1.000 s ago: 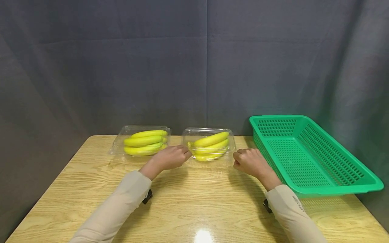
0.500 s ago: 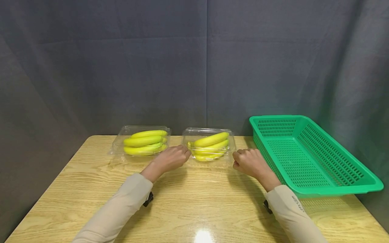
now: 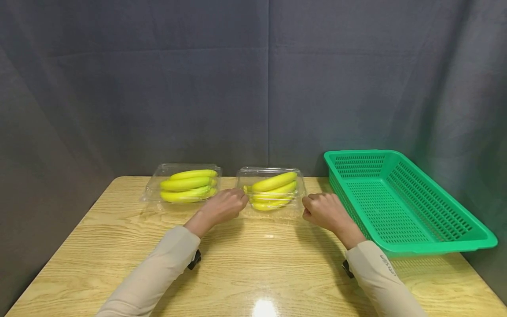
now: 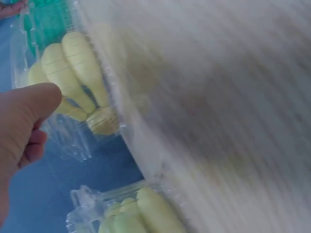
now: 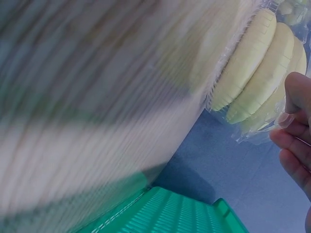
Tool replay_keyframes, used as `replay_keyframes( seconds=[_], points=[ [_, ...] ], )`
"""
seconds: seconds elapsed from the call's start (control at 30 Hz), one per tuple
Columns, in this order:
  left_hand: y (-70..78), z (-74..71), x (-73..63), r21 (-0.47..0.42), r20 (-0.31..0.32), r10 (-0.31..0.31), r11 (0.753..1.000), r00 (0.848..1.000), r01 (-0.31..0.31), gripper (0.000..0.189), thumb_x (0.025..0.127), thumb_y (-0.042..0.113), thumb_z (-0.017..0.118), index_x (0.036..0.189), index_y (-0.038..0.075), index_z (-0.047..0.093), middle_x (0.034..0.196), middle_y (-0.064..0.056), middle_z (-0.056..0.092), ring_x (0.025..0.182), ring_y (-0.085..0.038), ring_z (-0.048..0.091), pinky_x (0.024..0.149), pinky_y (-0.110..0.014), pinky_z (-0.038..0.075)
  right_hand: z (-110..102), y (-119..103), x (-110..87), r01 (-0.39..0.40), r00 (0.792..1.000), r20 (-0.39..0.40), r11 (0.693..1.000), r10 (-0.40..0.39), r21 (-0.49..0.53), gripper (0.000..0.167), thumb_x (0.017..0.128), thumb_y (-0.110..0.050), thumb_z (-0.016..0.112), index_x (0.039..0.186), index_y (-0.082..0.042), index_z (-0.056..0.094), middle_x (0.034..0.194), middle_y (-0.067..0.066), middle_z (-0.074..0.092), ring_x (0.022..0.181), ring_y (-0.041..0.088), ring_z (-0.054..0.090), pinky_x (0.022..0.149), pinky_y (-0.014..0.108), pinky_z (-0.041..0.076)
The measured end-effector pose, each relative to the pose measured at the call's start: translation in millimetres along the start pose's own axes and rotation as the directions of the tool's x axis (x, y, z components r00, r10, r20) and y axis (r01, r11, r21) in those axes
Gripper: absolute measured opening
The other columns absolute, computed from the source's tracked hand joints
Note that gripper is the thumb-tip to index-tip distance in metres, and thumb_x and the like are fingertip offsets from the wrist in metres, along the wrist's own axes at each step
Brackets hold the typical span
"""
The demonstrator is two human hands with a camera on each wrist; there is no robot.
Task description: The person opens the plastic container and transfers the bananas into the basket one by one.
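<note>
L sleeve (image 3: 152,270) shifted, banana pkg (image 3: 250,175) btwn fingers (image 5: 293,141)

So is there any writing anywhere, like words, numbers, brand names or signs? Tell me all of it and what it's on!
"Lets slim", maybe: small dark slanted letters on the person's beige right sleeve, too blurred to be sure.
No readable text shows on the clear plastic boxes of yellow bananas or the rectangular green plastic basket.
</note>
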State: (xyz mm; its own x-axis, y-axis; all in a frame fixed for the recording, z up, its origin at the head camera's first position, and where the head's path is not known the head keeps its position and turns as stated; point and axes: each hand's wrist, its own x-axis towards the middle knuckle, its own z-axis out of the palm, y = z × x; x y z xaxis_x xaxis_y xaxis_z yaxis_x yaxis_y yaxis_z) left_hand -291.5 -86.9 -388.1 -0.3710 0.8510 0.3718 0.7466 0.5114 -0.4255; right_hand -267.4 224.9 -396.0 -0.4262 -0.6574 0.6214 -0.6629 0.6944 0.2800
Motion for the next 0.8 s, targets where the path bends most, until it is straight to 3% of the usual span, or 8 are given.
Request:
replay_keyframes(
  seconds=[0.43, 0.8],
  points=[
    [-1.8, -3.4, -0.1, -0.017, 0.025, 0.006, 1.000, 1.000, -0.006, 0.014, 0.076, -0.006, 0.067, 0.084, 0.003, 0.061, 0.076, -0.007, 0.059, 0.066, -0.018, 0.058, 0.053, -0.025, 0.051, -0.9, -0.2, -5.2, -0.020, 1.000, -0.009, 0.999, 0.021, 0.039, 0.037, 0.064, 0.005, 0.059, 0.060, -0.018, 0.032, 0.055, -0.009, 0.026, 0.048, 0.005, 0.020, 0.041, 0.022, 0.016],
    [-1.7, -1.0, -4.3, -0.009, -0.005, 0.011, 1.000, 1.000, -0.011, 0.019, 0.076, -0.002, 0.072, 0.091, 0.003, 0.061, 0.086, -0.008, 0.062, 0.081, -0.023, 0.059, 0.065, -0.027, 0.052, -0.8, -0.8, -10.3, -0.034, 0.998, -0.052, 0.998, 0.037, 0.058, 0.019, 0.070, 0.006, 0.061, 0.068, -0.011, 0.053, 0.057, -0.005, 0.043, 0.046, 0.007, 0.033, 0.040, 0.025, 0.029]
  ],
)
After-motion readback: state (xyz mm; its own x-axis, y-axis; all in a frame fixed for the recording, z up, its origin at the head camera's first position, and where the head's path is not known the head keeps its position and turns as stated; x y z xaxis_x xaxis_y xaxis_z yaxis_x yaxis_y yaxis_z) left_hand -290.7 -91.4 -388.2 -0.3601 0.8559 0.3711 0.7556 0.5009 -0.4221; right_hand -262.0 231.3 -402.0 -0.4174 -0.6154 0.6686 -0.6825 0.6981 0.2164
